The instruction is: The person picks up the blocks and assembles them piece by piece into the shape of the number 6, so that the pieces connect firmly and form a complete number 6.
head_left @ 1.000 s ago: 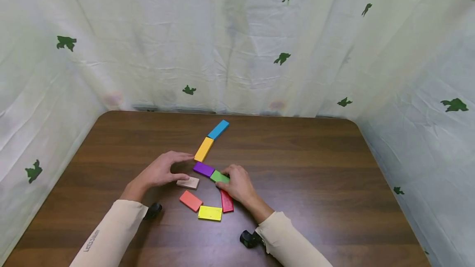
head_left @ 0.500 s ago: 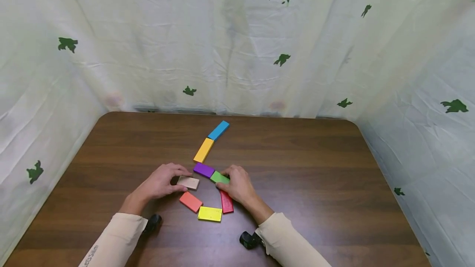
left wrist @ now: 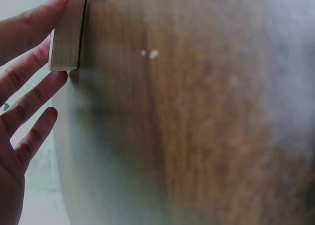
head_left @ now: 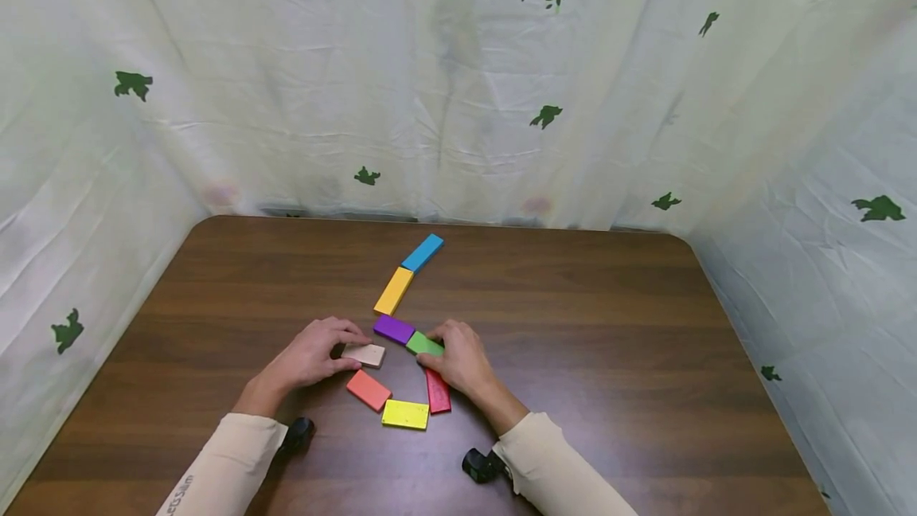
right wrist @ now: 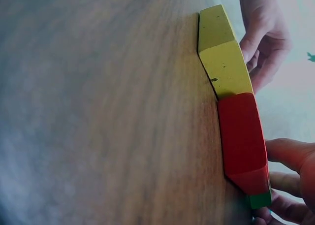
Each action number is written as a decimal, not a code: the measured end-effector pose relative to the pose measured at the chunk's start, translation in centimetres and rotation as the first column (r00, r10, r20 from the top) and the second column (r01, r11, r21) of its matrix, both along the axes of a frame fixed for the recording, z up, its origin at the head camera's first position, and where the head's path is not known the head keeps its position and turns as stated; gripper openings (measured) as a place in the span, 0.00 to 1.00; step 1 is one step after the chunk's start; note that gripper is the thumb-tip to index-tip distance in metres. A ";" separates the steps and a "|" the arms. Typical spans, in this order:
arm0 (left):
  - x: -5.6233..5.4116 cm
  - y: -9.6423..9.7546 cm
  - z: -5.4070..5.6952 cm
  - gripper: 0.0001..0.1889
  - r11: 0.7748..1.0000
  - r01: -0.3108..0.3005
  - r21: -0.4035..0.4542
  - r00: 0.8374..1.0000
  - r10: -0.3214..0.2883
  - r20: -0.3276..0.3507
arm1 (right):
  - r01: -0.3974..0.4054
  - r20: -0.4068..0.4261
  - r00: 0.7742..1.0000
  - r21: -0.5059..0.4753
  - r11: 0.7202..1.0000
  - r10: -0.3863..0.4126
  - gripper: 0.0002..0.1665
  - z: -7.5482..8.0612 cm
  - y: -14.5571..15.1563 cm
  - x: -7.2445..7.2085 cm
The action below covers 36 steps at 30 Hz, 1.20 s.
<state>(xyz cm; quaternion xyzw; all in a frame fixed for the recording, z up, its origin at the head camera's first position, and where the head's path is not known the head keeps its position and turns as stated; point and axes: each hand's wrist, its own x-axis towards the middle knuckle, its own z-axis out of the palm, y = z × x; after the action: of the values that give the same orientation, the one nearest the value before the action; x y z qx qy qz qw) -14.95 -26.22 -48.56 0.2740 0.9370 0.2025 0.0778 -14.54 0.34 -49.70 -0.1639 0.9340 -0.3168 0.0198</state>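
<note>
My left hand [head_left: 304, 355] pinches a plain wooden block [head_left: 367, 355] between thumb and fingers, at the left of a curved row of coloured blocks. In the left wrist view, the thumb lies on one side of that wooden block [left wrist: 69, 35] and the other fingers reach past its far side. My right hand [head_left: 464, 357] grips a green block [head_left: 424, 342], its far end covered by the fingers. A purple block [head_left: 394, 329] meets the green one's left end. Below the right hand lies a red block [head_left: 438, 393], partly hidden by it.
An orange-red block [head_left: 368, 390] and a yellow block [head_left: 405, 414] continue the curve at the front. Farther back, an amber block [head_left: 393, 291] and a blue block [head_left: 423, 252] lie end to end on the brown table [head_left: 573, 325]. A white curtain [head_left: 458, 102] surrounds the table.
My left hand has come down towards me from beside the amber block, and its fingers now close around the plain wooden block. The right hand stays on the green block.
</note>
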 end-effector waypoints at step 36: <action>0.7 -0.6 0.1 0.18 0.997 -0.083 -0.004 0.997 0.083 -0.011 | -0.003 -0.011 1.000 0.008 1.000 0.003 0.16 0.0 0.0 0.0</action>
<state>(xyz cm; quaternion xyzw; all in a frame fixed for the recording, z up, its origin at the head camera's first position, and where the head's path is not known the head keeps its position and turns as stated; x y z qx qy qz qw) -14.29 -26.78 -48.45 0.2359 0.9484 0.2019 0.0649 -14.57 0.32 -49.73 -0.1671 0.9350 -0.3123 0.0155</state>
